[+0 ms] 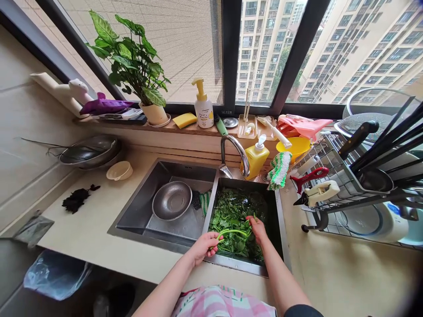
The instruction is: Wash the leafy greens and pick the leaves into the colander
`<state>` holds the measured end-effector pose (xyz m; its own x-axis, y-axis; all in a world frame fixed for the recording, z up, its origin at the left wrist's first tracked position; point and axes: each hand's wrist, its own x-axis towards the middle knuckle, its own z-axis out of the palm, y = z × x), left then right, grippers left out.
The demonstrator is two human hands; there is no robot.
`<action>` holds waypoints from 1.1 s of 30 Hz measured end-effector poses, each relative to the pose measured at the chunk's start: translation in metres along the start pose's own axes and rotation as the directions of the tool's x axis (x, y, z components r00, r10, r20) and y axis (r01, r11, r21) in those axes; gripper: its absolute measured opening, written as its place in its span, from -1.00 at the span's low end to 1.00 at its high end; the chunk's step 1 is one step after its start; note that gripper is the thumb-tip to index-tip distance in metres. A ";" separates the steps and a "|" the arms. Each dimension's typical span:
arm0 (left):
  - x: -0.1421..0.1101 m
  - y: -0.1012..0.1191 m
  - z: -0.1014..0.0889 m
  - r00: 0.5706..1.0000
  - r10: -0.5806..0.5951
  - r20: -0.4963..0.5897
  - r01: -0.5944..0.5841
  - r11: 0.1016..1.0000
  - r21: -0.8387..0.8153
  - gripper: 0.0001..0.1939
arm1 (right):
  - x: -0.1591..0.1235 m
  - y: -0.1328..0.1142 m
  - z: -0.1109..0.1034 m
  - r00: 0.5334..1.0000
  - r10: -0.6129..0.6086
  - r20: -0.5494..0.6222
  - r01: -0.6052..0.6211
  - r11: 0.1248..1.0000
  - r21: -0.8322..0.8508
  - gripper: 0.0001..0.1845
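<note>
Both my hands are over the right sink basin, which holds water and a mass of leafy greens. A green vegetable stem stretches between them. My left hand, at the basin's front left rim, has its fingers closed on one end of the stem. My right hand pinches the other end, close above the floating leaves. In the left basin a metal bowl sits near a green striped cloth.
A curved faucet rises behind the basins beside a yellow soap bottle. On the right stands a dish rack with knives and scissors. A pan, a cream bowl and a dark clump lie on the left counter.
</note>
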<state>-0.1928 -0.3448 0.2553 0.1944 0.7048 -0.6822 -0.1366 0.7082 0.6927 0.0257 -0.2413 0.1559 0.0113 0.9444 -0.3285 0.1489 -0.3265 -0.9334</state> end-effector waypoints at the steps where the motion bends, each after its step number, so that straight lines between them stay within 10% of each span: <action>1: -0.001 0.000 -0.001 0.999 0.036 -0.001 -0.036 0.999 -0.026 -0.63 | 0.000 -0.002 -0.006 1.000 0.029 0.000 -0.029 0.999 0.046 -0.62; 9: 0.020 0.012 0.016 0.973 0.220 -0.072 -0.226 0.969 -0.096 -0.70 | -0.027 -0.035 -0.020 0.938 0.166 0.303 -0.257 0.921 0.292 -0.51; 18: 0.046 0.027 0.045 0.931 0.358 -0.064 -0.352 0.932 0.090 -0.67 | -0.043 -0.073 0.014 0.901 -0.156 0.404 0.206 0.975 -0.083 -0.70; 33: 0.062 0.006 0.028 0.895 0.440 -0.076 -0.409 0.875 0.258 -0.83 | -0.044 -0.061 0.017 0.840 -0.141 0.524 0.297 0.928 -0.226 -0.73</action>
<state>-0.1541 -0.2979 0.2234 0.0402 0.9455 -0.3231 0.0519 0.3209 0.9457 -0.0008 -0.2640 0.2252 -0.5296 0.8193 -0.2197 0.3646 -0.0140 -0.9311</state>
